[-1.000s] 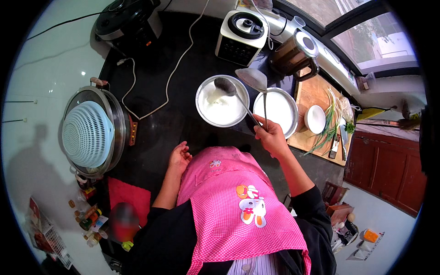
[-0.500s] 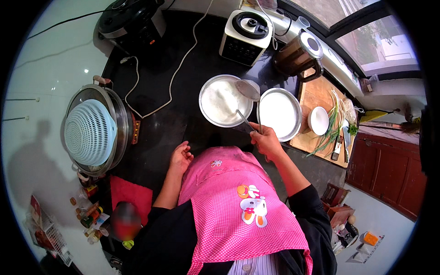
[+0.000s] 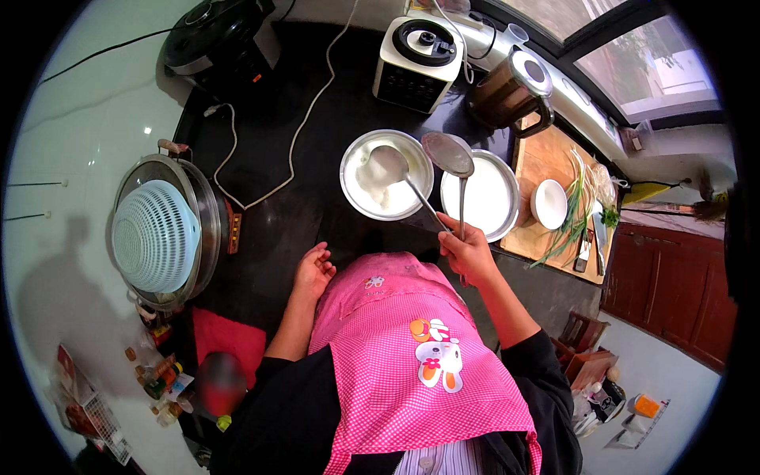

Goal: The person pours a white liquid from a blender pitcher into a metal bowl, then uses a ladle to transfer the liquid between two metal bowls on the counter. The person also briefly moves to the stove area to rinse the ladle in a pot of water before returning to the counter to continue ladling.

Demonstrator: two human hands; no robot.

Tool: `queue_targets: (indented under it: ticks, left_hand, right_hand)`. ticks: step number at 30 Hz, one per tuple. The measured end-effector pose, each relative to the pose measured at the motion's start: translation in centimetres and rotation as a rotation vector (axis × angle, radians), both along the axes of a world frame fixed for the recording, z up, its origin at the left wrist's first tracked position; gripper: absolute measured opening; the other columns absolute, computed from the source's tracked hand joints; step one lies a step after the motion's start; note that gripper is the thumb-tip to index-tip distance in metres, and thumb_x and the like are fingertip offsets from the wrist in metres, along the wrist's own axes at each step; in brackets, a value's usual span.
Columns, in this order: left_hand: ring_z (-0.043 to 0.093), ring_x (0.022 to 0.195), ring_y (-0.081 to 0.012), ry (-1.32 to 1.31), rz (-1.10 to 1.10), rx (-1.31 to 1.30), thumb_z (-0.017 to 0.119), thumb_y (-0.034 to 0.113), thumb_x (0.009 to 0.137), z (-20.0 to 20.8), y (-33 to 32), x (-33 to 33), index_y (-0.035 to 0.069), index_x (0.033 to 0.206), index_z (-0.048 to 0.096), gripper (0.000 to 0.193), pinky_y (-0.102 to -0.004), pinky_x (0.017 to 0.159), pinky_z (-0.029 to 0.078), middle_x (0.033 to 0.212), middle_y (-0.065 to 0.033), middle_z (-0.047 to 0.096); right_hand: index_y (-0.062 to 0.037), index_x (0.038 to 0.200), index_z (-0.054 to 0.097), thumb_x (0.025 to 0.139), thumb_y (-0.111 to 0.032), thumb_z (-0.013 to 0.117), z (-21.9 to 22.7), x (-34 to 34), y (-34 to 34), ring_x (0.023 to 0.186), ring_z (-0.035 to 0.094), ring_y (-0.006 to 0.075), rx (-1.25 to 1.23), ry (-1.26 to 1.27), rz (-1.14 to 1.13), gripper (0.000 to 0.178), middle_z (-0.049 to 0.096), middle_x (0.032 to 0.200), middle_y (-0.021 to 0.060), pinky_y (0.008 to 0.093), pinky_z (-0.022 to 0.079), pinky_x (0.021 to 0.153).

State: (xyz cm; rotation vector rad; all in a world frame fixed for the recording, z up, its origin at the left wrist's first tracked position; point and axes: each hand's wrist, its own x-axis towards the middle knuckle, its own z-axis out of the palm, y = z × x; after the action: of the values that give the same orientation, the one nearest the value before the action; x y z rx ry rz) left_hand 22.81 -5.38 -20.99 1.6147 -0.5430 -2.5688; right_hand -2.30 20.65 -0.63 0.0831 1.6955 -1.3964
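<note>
My right hand [image 3: 469, 252] is closed round the long handles of two metal utensils. One is a ladle [image 3: 388, 165], whose bowl hangs in or just above the frothy white liquid in the left metal basin [image 3: 346, 184]. The other looks like a round, flat skimmer [image 3: 448, 153], held above the gap between this basin and a second metal basin [image 3: 516, 207] of smooth white liquid. My left hand [image 3: 315, 271] hangs at the counter's front edge, fingers loosely bent and apart, holding nothing.
A wooden board [image 3: 546, 158] on the right bears a white bowl [image 3: 549, 203], green onions [image 3: 582, 198] and a knife [image 3: 600, 241]. Behind stand a dark jug [image 3: 507, 91] and a white appliance base [image 3: 416, 71]. A blue colander [image 3: 154, 233] rests on a large pan at left; a cord [image 3: 294, 134] crosses the counter.
The ladle's bowl has come into sight in the left basin, moved up and left. The skimmer has swung right, from over the left basin toward the right one. My left hand stays put.
</note>
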Motion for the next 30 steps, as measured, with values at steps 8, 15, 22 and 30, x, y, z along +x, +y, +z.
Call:
queue_targets:
  ticks: [8,15,22,30]
  left_hand:
    - [0.057,0.070,-0.0139,0.028,-0.049,-0.042,0.066,0.017,0.091,1.5,-0.3,-2.5,0.016,0.119,0.067,0.028,-0.0375,0.072,0.052,0.089,0.0023,0.066]
    - [0.057,0.070,-0.0137,0.088,-0.084,-0.043,0.067,0.015,0.091,2.3,-0.9,-3.4,0.015,0.120,0.067,0.029,-0.0364,0.071,0.052,0.090,0.0014,0.066]
    - [0.057,0.069,-0.0139,0.076,-0.100,-0.104,0.066,0.015,0.092,3.6,-1.9,-5.4,0.014,0.122,0.065,0.030,-0.0365,0.070,0.052,0.092,-0.0004,0.066]
    - [0.062,0.073,-0.0181,0.151,-0.282,-0.216,0.066,0.023,0.095,5.1,-1.4,-9.3,0.018,0.145,0.046,0.054,-0.0404,0.072,0.055,0.105,-0.0073,0.069]
  right_hand:
    - [-0.0055,0.142,0.058,0.092,0.003,0.062,-0.8,1.5,3.0,0.063,0.060,0.0172,0.034,1.027,0.283,0.051,0.067,0.081,0.0104,0.0316,0.049,0.059]
    - [-0.0090,0.142,0.057,0.089,0.003,0.062,-5.2,2.7,2.5,0.057,0.056,0.0216,0.089,1.111,0.319,0.055,0.054,0.070,0.0125,0.0343,0.049,0.058]
    - [-0.0071,0.147,0.052,0.099,-0.010,0.063,-2.1,1.9,3.6,0.049,0.042,0.0060,-0.200,-0.060,-0.105,0.049,0.054,0.068,0.0021,0.0237,0.036,0.044]
    - [-0.0090,0.150,0.047,0.102,-0.013,0.058,-1.0,1.0,10.6,0.039,0.033,0.0055,-0.568,-0.317,-0.421,0.050,0.062,0.077,0.0051,0.0212,0.027,0.036]
